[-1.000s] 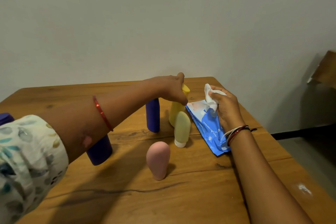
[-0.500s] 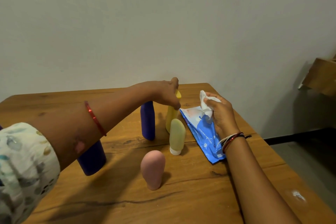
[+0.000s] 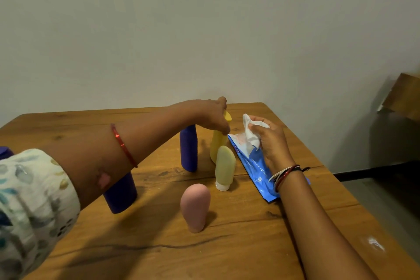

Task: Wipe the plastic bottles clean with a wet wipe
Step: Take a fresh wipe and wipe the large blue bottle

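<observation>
At the left, 2 purple bottles [image 3: 188, 146] are being left standing. The yellow bottle [image 3: 218, 143] is being gripped at its top by the left hand [image 3: 210, 116]. A wet wipe [image 3: 251, 133] is being pinched above the blue packet [image 3: 259, 166] by the right hand [image 3: 271, 141]. The wipe apparently needs bringing onto that bottle next.

left hand [image 3: 211, 116] reaches across, grip closed over the yellow bottle's [image 3: 218, 143] top; right hand [image 3: 270, 141] just right of it, pinching a wet wipe [image 3: 251, 130].
</observation>
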The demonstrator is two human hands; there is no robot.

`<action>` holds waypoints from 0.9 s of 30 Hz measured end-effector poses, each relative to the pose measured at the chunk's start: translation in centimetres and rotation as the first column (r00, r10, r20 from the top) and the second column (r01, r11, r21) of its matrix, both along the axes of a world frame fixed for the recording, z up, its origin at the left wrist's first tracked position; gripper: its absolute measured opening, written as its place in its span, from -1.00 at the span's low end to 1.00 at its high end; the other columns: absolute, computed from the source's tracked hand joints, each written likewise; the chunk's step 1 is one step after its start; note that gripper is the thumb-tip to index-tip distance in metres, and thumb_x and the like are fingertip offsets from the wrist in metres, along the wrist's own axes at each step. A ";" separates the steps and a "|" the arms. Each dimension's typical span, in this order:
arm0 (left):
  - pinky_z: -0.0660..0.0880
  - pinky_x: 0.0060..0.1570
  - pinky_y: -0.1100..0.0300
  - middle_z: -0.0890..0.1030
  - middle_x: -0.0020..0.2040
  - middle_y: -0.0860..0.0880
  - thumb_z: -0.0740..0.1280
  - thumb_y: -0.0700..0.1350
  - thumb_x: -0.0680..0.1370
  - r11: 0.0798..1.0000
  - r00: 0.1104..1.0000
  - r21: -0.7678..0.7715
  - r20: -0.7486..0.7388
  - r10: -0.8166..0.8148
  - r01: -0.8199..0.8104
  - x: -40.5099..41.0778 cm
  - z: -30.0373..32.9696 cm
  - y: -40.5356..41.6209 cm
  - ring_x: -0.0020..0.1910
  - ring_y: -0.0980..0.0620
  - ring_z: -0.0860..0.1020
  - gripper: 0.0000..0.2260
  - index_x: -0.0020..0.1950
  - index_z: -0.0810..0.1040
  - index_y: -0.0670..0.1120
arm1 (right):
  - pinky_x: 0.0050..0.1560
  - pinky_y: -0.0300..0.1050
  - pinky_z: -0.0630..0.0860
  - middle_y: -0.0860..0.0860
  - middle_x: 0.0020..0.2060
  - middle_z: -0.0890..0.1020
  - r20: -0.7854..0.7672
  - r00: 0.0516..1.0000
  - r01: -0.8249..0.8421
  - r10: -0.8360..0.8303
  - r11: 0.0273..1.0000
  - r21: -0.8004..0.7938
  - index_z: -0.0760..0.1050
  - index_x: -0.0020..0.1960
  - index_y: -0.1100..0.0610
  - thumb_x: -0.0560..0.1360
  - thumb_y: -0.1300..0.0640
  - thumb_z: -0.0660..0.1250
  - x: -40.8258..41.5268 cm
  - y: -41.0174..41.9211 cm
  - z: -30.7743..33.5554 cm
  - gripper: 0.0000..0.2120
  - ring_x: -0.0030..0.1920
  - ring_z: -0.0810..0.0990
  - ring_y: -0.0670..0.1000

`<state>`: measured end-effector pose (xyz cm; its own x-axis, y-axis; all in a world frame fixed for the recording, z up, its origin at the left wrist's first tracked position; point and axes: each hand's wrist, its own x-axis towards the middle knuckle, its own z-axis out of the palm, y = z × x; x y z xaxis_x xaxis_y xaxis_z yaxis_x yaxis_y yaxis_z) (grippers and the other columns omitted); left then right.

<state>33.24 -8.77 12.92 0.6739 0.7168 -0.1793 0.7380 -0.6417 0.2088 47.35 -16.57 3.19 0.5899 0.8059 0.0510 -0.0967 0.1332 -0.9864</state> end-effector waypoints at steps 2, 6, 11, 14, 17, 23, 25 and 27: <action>0.40 -0.10 0.16 0.42 0.07 -0.05 0.43 0.01 0.47 1.000 1.000 0.001 0.015 0.002 -0.002 0.0 0.0 0.1 0.02 -0.02 0.44 -0.36 0.42 0.18 -0.09 | -0.18 -0.13 0.55 0.06 -0.08 0.63 -0.010 1.000 -0.018 0.018 1.000 0.004 0.60 -0.12 0.00 0.48 0.28 0.33 -0.2 0.0 -0.1 -0.81 -0.13 0.60 0.02; 0.40 -0.13 0.16 0.43 0.05 -0.05 0.43 0.01 0.47 1.000 1.000 0.009 0.020 0.010 -0.010 -0.2 0.0 0.2 -0.01 -0.02 0.45 -0.37 0.41 0.18 -0.09 | -0.17 -0.13 0.55 0.07 -0.05 0.62 0.003 1.000 -0.008 0.008 1.000 -0.009 0.59 -0.11 -0.01 0.48 0.28 0.33 -0.3 -0.1 -0.1 -0.81 -0.11 0.59 0.02; 0.43 -0.13 0.17 0.45 0.03 -0.06 0.43 -0.01 0.47 1.000 1.000 0.004 0.014 0.015 -0.015 -0.4 -0.1 0.4 -0.02 -0.02 0.47 -0.38 0.40 0.17 -0.10 | -0.15 -0.11 0.56 0.08 -0.06 0.62 0.012 1.000 -0.003 0.003 1.000 -0.021 0.59 -0.11 0.00 0.48 0.29 0.32 -0.2 -0.1 -0.1 -0.81 -0.13 0.59 0.02; 0.43 -0.17 0.19 0.44 0.02 -0.06 0.43 -0.02 0.47 1.000 1.000 0.011 0.022 0.014 -0.014 -0.2 -0.4 0.3 -0.05 0.00 0.47 -0.38 0.40 0.17 -0.10 | -0.17 -0.13 0.55 0.08 -0.05 0.62 0.008 1.000 -0.003 0.003 1.000 -0.021 0.59 -0.10 0.01 0.49 0.29 0.32 -0.2 -0.1 -0.1 -0.81 -0.12 0.59 0.03; 0.46 -0.10 0.17 0.44 0.05 -0.07 0.43 -0.02 0.47 1.000 0.999 0.003 0.028 0.017 -0.017 -0.1 -0.5 0.3 -0.01 -0.02 0.47 -0.37 0.41 0.16 -0.10 | -0.11 -0.06 0.59 0.12 -0.01 0.62 0.013 1.000 -0.006 0.006 1.000 -0.022 0.59 -0.11 0.01 0.48 0.29 0.32 -0.4 -0.1 -0.1 -0.81 -0.07 0.60 0.07; 0.37 -0.15 0.17 0.44 0.05 -0.04 0.42 0.10 0.47 1.000 1.000 0.021 0.022 0.000 -0.001 0.0 -0.3 0.6 -0.02 -0.02 0.45 -0.37 0.40 0.19 -0.08 | 0.04 0.07 0.57 0.18 0.05 0.62 0.028 1.000 -0.008 0.009 0.999 -0.049 0.58 -0.08 0.02 0.49 0.29 0.33 -0.9 -0.1 0.1 -0.82 0.03 0.60 0.17; 0.36 -0.15 0.17 0.42 0.02 -0.02 0.40 0.13 0.48 0.999 1.000 0.047 0.030 0.001 -0.002 0.1 -0.4 0.7 -0.03 -0.01 0.44 -0.39 0.38 0.22 -0.08 | -0.02 0.03 0.58 0.17 0.04 0.62 0.024 1.000 -0.012 0.013 0.999 -0.051 0.58 -0.08 0.02 0.49 0.29 0.32 -1.0 -0.2 0.1 -0.82 0.00 0.60 0.15; 0.36 -0.15 0.17 0.42 0.01 -0.01 0.39 0.12 0.49 0.998 0.999 0.068 0.039 0.003 -0.005 0.3 -0.5 0.8 -0.05 0.00 0.44 -0.42 0.37 0.24 -0.08 | -0.04 0.01 0.58 0.17 0.03 0.62 0.020 1.000 -0.017 0.018 0.998 -0.054 0.58 -0.09 0.01 0.49 0.29 0.32 -1.1 -0.2 0.0 -0.81 -0.01 0.60 0.15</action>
<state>33.52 -7.99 12.41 0.6765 0.7291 -0.1037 0.7328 -0.6525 0.1931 46.29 -16.79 3.24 0.5749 0.8180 0.0191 -0.0785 0.0785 -0.9938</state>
